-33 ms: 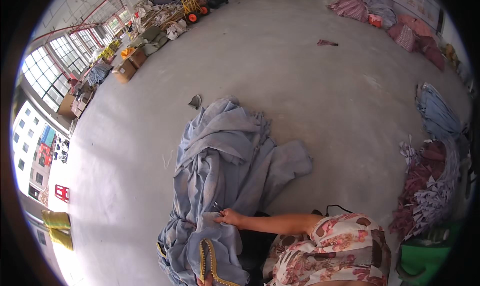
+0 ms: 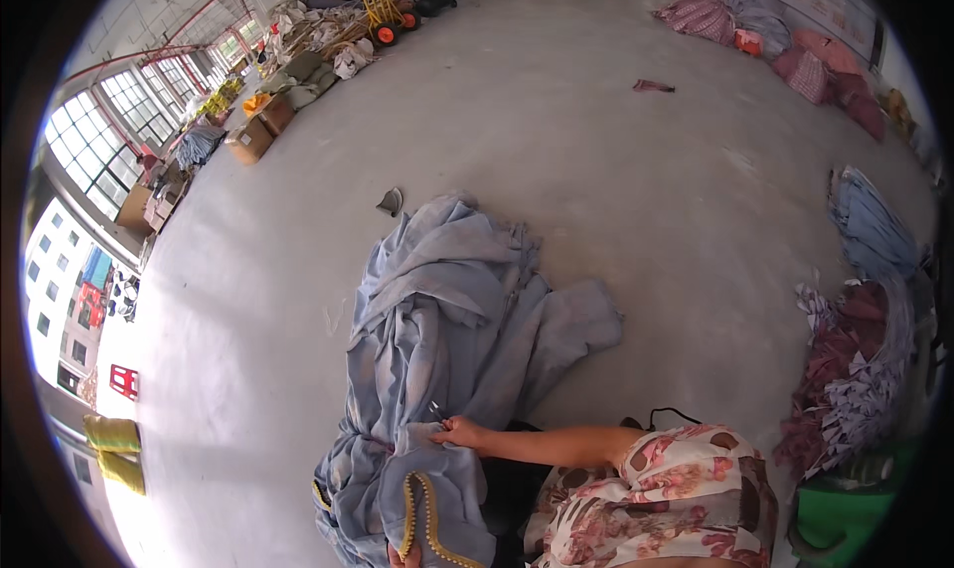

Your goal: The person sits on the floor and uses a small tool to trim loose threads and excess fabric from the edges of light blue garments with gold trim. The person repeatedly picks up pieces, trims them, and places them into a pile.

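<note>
Right hand (image 2: 460,433), lower centre of frame, fingers pinched around a small tool, likely scissors (image 2: 437,410), tip against the blue-grey cloth (image 2: 447,320) heaped on the floor (image 2: 616,190). Left hand (image 2: 402,556) barely shows at the bottom edge, fingers closed on the cloth's yellow-trimmed edge (image 2: 422,513).

Risks: layers are bunched under the tip, so a snip could catch a fold below. Left grip is close to the blades. Slack cloth may slide.

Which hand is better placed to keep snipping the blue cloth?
Probably the right hand: it lies on the blue cloth with a small tool at its fingertips. The left hand only grips the trimmed edge below.
</note>
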### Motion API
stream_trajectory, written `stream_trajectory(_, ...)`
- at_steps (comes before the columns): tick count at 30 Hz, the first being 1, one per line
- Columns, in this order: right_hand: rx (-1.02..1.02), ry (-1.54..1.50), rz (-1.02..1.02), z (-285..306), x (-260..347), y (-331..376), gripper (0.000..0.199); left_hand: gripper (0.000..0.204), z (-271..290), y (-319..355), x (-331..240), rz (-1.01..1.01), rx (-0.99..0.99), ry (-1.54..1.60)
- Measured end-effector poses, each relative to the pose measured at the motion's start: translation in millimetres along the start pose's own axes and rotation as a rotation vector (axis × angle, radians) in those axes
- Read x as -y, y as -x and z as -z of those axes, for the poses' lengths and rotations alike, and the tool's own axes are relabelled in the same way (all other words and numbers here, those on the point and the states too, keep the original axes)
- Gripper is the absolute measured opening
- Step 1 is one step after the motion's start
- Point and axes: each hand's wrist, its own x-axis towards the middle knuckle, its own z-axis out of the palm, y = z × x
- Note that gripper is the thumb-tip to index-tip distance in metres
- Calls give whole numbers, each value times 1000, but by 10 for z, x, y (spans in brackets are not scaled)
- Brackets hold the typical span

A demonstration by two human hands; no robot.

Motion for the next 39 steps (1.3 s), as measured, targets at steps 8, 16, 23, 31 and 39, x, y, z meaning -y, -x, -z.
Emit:
stream_trajectory(8,-46,105,-31,141,-306,7,31,27,-4,-24,-483,-77,139,98)
stream_trajectory(16,-14,332,278,382,265,232,32,25,-390,-51,-1068,-530,-116,-332)
stream_trajectory(23,272,416,777,-438,1153,1330,36,27,-711,-128,-1079,-655,101,-560)
stream_trajectory(31,208,575,761,-314,877,1080,23,13,-699,-89,-1182,-658,315,-861)
stream_trajectory(39,213,593,739,-175,966,1022,24,17,-497,-133,-999,-776,93,-890)
